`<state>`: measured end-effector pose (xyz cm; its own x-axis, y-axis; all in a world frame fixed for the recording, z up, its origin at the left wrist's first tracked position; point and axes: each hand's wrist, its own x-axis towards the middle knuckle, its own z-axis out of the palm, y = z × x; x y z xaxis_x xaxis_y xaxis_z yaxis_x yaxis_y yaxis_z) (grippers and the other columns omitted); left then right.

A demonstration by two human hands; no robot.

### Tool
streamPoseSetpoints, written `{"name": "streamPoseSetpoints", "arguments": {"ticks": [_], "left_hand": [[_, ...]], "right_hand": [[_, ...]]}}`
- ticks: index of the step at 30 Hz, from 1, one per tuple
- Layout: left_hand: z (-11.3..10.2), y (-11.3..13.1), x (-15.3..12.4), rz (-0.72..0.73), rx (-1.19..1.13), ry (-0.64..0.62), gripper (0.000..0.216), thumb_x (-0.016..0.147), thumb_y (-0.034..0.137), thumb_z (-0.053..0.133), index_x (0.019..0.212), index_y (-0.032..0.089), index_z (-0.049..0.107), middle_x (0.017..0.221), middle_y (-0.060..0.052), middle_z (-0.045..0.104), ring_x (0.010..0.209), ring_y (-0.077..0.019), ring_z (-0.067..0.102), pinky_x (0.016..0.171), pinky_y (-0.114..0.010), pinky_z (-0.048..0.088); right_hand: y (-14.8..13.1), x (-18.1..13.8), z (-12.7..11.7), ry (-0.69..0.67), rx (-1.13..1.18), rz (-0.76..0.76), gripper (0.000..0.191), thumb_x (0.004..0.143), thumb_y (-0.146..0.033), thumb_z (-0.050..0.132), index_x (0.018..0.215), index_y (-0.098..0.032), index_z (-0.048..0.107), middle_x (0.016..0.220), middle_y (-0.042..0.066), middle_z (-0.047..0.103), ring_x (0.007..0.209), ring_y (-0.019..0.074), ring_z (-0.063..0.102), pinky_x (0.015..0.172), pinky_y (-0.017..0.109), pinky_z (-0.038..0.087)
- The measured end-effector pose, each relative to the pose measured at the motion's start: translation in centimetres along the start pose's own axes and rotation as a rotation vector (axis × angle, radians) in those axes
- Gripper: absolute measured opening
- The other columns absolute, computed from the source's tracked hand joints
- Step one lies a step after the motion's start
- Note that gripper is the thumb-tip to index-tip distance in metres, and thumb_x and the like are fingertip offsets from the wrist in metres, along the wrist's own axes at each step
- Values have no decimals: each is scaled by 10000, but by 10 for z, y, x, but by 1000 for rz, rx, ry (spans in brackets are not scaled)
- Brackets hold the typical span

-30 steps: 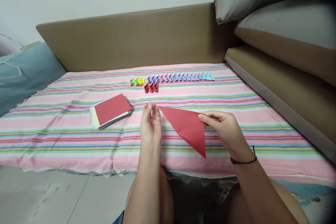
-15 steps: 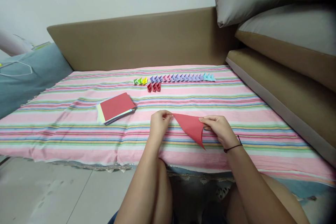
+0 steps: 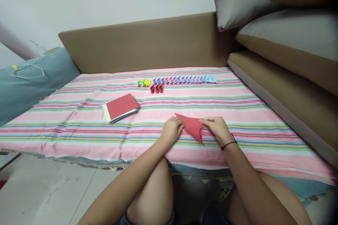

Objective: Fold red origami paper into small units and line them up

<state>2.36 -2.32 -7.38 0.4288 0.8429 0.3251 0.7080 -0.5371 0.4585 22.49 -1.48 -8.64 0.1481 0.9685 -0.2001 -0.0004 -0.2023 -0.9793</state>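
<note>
A red sheet of paper (image 3: 193, 126), folded into a triangle with its lower point hanging down, is held between my two hands above the striped cloth. My left hand (image 3: 172, 130) pinches its left edge, a little in from the upper left corner. At the upper right, my right hand (image 3: 216, 127) grips it between thumb and fingers, and the layers stand slightly apart there. To the left lies a stack of coloured paper (image 3: 121, 107) with a red sheet on top. Several small red folded paper pieces (image 3: 157, 88) stand beyond my hands.
Behind them runs a row of small folded paper pieces (image 3: 185, 79) in purple, pink and blue, with green and yellow ones (image 3: 144, 82) at its left. Sofa cushions (image 3: 285, 38) pile up at the right. A brown backrest (image 3: 142, 44) closes the back, and a hanger (image 3: 27, 71) lies far left.
My left hand has moved from the paper's upper left corner down and right along its left edge. My right hand keeps its grip. The view has shifted slightly.
</note>
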Motion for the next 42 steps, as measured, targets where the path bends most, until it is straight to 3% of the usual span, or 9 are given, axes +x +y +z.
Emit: {"name": "streamPoseSetpoints", "arguments": {"ticks": [8, 13, 24, 26, 30, 32, 36, 42], "left_hand": [[-2, 7, -7, -150, 180, 70, 305, 859, 393, 522, 998, 161, 664, 1080, -123, 672, 1041, -315, 503, 829, -460, 392], [-3, 7, -6, -209, 256, 66, 361, 840, 457, 527, 1026, 172, 646, 1128, -104, 660, 1059, -322, 480, 823, -467, 382], [-5, -2, -1, -323, 157, 22, 545, 712, 479, 670, 1154, 182, 556, 1325, -141, 522, 1226, -374, 364, 939, -548, 317], [-5, -5, -2, -333, 110, 86, 549, 704, 473, 679, 1145, 172, 547, 1314, -160, 517, 1218, -371, 377, 934, -549, 327], [-5, -12, 0, -240, 30, 229, 312, 798, 323, 609, 1071, 175, 578, 1160, -136, 582, 1124, -287, 472, 933, -459, 374], [-5, -17, 5, -149, 7, 182, 174, 841, 232, 540, 992, 197, 620, 1075, -94, 619, 1063, -236, 518, 927, -403, 397], [-2, -22, 14, -20, -29, 72, 199, 842, 128, 484, 884, 201, 664, 952, -69, 664, 951, -205, 572, 871, -365, 443], [-2, -21, 13, 2, -29, 16, 158, 818, 217, 562, 945, 192, 652, 976, -82, 654, 943, -220, 584, 860, -369, 455]], "right_hand": [[4, 3, 0, -1, 1, -7, 211, 529, -306, 789, 648, -143, 727, 694, 63, 731, 663, 201, 684, 622, 269, 556], [3, 2, 0, 6, 7, -11, 200, 535, -305, 782, 642, -148, 720, 693, 64, 732, 695, 217, 695, 630, 277, 565], [3, 1, 0, 9, 13, -19, 181, 545, -288, 779, 634, -143, 720, 704, 66, 733, 714, 221, 699, 649, 273, 571], [3, 1, 0, 12, 15, -20, 176, 549, -286, 776, 635, -144, 720, 705, 65, 733, 713, 221, 698, 652, 275, 571], [3, 1, 1, 24, 13, -24, 175, 546, -290, 779, 633, -150, 717, 688, 57, 731, 709, 225, 699, 646, 281, 572], [2, 1, 1, 29, 7, -23, 163, 550, -282, 775, 628, -151, 716, 673, 52, 728, 696, 219, 698, 641, 275, 571], [2, 2, 0, 37, -3, -10, 134, 554, -261, 767, 619, -157, 713, 664, 48, 726, 663, 203, 693, 625, 262, 568], [3, 3, 0, 51, 1, 2, 120, 559, -231, 764, 638, -153, 718, 668, 44, 725, 627, 175, 683, 605, 238, 563]]}}
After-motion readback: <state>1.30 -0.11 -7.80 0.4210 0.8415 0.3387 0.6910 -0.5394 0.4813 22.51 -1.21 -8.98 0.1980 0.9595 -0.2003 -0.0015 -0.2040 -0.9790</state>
